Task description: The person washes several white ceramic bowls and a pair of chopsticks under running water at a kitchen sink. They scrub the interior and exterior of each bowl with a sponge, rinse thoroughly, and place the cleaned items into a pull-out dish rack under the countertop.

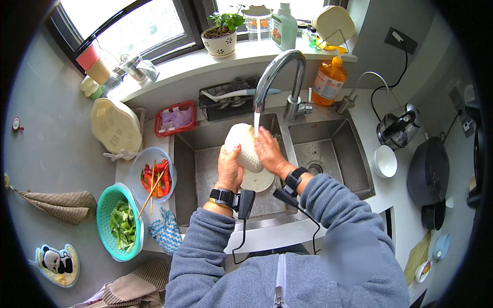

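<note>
Over the larger basin of the steel sink (206,161), my left hand (231,165) grips a white bowl with a textured outside (242,144), tilted on its side. My right hand (269,148) lies against the bowl's right side, its fingers beside the running water from the chrome faucet (298,77). Whether those fingers grip the bowl or only rub it, I cannot tell. Below the bowl, a round pale dish (258,181) sits in the basin.
At the left stand a clear bowl of red peppers (173,175) with chopsticks across it and a teal colander (104,227) of cut greens. A checked cloth (165,231) lies nearby. To the right are a smaller basin (316,144), a white bowl (385,161) and a kettle (398,127).
</note>
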A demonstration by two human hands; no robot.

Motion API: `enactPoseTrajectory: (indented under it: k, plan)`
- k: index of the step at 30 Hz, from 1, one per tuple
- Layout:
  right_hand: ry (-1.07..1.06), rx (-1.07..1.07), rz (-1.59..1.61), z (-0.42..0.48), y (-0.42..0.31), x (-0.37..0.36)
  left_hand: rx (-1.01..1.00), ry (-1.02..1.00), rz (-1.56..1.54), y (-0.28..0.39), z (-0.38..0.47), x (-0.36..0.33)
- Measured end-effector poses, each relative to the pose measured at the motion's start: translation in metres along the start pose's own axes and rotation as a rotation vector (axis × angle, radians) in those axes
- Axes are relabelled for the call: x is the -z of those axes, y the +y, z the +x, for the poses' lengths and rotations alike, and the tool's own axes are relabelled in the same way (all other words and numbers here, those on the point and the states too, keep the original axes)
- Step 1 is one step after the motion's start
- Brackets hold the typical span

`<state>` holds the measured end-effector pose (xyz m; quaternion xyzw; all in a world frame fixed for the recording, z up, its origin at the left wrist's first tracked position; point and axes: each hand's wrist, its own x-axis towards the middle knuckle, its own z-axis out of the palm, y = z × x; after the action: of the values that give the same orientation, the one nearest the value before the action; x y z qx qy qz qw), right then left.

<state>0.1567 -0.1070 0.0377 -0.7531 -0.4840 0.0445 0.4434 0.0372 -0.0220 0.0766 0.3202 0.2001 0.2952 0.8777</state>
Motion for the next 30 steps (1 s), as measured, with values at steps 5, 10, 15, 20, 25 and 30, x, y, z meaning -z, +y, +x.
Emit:
enactPoseTrajectory:
  k: [5, 10, 15, 20, 25, 30]
  plan:
    - [-0.018, 0.036, -0.044, -0.003, -0.004, -0.004, 0.005, 0.019, 0.03, -0.005, -0.006, -0.002]
    - [0.063, 0.075, 0.109, 0.01, 0.001, -0.005, 0.052, -0.073, 0.21, -0.004, -0.008, -0.002]
    - [-0.044, 0.026, 0.259, 0.023, 0.003, 0.01, 0.105, -0.199, 0.462, 0.004, -0.013, -0.002]
    - [-0.161, -0.77, 0.887, 0.016, 0.017, 0.02, -0.037, -0.179, 0.206, 0.006, -0.025, -0.007]
    - [-0.095, -0.626, 0.706, 0.012, 0.03, 0.027, 0.256, -0.259, 0.383, 0.02, -0.028, -0.002]
    - [-0.131, 0.214, 0.01, 0.021, -0.003, 0.025, 0.176, -0.275, 0.525, 0.009, -0.013, -0.005]
